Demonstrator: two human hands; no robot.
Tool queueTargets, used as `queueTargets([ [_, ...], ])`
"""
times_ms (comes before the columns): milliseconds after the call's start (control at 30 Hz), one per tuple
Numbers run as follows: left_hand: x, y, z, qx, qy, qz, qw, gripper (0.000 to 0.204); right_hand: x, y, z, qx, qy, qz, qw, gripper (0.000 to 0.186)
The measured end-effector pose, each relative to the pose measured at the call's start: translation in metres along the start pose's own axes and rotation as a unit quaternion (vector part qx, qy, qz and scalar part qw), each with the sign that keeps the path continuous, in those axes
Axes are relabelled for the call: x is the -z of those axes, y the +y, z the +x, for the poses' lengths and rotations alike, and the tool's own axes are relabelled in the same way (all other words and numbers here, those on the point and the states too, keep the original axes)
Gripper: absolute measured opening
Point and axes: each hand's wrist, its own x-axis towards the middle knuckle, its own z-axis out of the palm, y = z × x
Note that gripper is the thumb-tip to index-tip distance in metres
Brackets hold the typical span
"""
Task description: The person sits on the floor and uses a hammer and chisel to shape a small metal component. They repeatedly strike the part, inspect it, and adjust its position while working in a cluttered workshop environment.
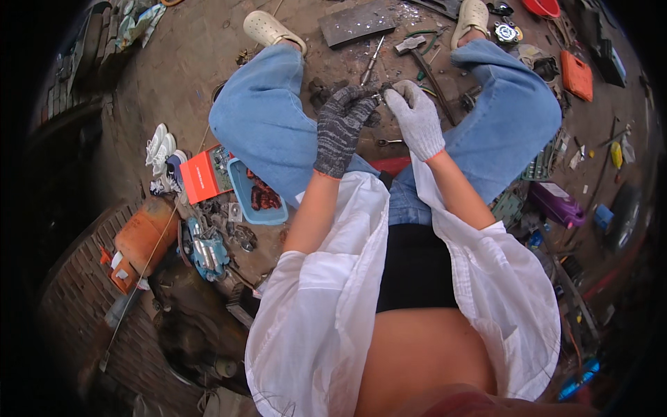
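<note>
Single head view—looking steeply down, close over the knees.

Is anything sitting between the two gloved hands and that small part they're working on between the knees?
Nothing visible does. The left hand in the dark glove and the right hand in the pale glove both meet at the small metal part, fingertips on it. The screwdriver and hammer lie beyond, on the ground.

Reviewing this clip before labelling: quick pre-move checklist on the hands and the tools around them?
1. Both hands gloved: left hand dark glove, right hand white glove. Ok.
2. Small part pinched between the fingertips: too small to identify. Cannot tell.
3. Hammer close ahead of the right hand. Ok.
4. Screwdriver close ahead of the left hand. Ok.
5. Blue tray beside the left knee, holding dark pieces. Ok.
</note>
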Motion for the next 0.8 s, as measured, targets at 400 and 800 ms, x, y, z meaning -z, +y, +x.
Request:
queueTargets([
  [400,0.053,-0.129,0.199,0.009,0.261,0.251,0.932,0.022,0.032,0.197,0.135,-0.261,0.187,-0.388,0.864,0.051],
  [800,0.048,-0.165,0.311,0.009,0.216,0.463,0.859,0.03,0.059,0.265,0.159,-0.29,0.073,-0.442,0.846,0.044],
])
